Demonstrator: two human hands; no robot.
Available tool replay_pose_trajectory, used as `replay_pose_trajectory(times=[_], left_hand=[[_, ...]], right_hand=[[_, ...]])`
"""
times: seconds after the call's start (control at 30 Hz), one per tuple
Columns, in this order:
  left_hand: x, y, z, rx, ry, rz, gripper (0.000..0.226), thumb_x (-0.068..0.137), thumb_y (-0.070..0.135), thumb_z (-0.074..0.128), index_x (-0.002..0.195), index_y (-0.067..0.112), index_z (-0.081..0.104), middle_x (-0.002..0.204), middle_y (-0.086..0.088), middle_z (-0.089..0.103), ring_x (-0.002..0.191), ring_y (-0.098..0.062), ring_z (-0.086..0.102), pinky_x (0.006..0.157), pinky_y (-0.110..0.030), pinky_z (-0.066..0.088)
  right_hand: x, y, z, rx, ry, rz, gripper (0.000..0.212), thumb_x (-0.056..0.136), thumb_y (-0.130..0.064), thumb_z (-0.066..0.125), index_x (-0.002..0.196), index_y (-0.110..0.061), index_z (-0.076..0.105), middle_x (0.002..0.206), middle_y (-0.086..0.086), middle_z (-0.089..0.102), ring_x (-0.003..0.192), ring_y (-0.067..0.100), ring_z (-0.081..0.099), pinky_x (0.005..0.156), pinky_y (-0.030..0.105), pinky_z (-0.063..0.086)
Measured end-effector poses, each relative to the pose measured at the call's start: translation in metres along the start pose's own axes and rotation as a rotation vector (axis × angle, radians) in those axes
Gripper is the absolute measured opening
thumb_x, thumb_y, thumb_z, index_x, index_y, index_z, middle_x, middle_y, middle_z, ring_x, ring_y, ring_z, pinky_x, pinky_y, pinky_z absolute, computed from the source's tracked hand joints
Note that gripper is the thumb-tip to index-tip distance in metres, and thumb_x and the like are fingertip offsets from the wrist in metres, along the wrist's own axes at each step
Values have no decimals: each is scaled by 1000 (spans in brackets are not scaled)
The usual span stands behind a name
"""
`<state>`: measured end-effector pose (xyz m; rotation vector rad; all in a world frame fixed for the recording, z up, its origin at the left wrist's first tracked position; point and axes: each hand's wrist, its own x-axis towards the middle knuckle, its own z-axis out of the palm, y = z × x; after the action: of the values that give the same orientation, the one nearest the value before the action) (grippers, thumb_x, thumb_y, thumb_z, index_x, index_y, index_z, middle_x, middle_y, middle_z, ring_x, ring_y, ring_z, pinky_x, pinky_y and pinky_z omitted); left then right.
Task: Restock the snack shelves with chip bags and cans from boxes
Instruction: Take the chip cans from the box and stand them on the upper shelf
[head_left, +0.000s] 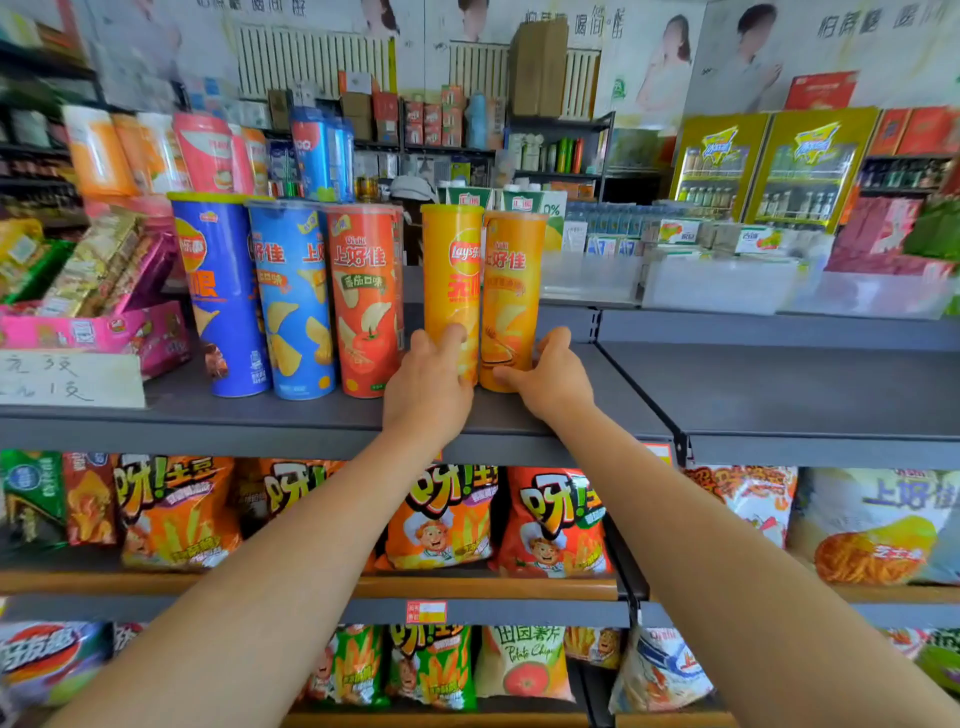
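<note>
Both hands are up at the top shelf (727, 384), each at the foot of a chip can: the left hand (428, 387) has its fingers curled round the lower front of the yellow can (451, 270), and the right hand (553, 376) cups the base of the orange can (514, 280) from its outer side, thumb across the front. The two cans stand upright and touching between the hands, with the red can (365, 291) just beside the left hand and two blue cans beyond it. The step looks like squaring this pair into the row — so keep the grip low, slide rather than lift, and push both bases back together so neither tall can tips. Ease the yellow one toward the red can until the gap closes, labels turned forward, then let go one hand at a time — the shelf beyond the right hand is bare, so further cans can follow there
</note>
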<state>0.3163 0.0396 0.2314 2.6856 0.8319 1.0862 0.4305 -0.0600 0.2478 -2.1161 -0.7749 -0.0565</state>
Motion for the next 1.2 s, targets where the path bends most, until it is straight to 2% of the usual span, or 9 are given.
replay_pose_trajectory(times=[0.13,0.4,0.53,0.63,0.77,0.9,0.97,1.07,1.2], left_hand=[[2,-3,1,34,-120,1,53,97,32,53,148,36,38,122,-12,41,105,-34,53,75,-40,46],[0,-3,-2,-34,-103,-12,44,97,29,51,140,28,51,124,-12,48,108,-36,56,78,-41,46],[-38,0,-20,-163,79,171,31,91,26,57,120,20,66,106,-6,58,93,-30,61,67,-32,38],[-110,-3,-25,-361,144,243,25,88,28,53,105,19,69,81,6,57,73,-19,58,64,-31,41],[-221,-36,28,-485,-250,-86,17,98,32,52,103,24,66,77,5,61,70,-13,56,64,-34,43],[-360,-71,94,-504,-780,-599,14,99,40,51,93,33,60,86,6,65,77,-20,67,80,-37,54],[-434,-76,109,-505,-993,-751,12,100,36,52,98,29,62,96,-1,69,74,-17,67,75,-32,54],[-502,-71,111,-521,-1122,-943,11,100,29,54,97,23,63,93,-5,69,69,-15,64,61,-26,48],[-542,-68,109,-522,-1155,-1107,15,101,26,55,105,16,65,83,-4,67,63,-14,62,57,-24,47]], right_hand=[[5,3,4,-85,-4,-47,43,87,-36,73,102,-12,40,103,10,57,91,29,57,67,37,40],[-1,1,1,7,35,-74,19,90,-29,66,99,-13,60,112,9,61,90,21,55,73,31,40],[-67,-4,-16,235,167,-250,8,92,-17,57,88,-11,61,94,7,64,82,15,56,69,26,40],[-147,21,-17,345,93,-329,13,93,-11,57,81,-10,61,72,-1,59,66,7,50,63,22,41],[-240,120,38,252,-250,-31,13,95,-14,56,85,-10,63,73,7,63,65,15,54,62,30,45],[-348,231,102,-161,-802,188,19,97,-22,57,104,-7,67,105,13,67,96,28,64,80,34,50],[-411,275,116,-326,-1020,210,29,96,-30,60,118,-12,64,121,9,63,109,28,61,91,36,50],[-479,323,118,-544,-1195,251,57,92,-38,66,142,-22,44,146,7,45,132,30,45,105,45,44],[-521,352,116,-755,-1171,163,82,87,-33,73,151,-27,22,159,5,24,149,30,19,116,56,25]])
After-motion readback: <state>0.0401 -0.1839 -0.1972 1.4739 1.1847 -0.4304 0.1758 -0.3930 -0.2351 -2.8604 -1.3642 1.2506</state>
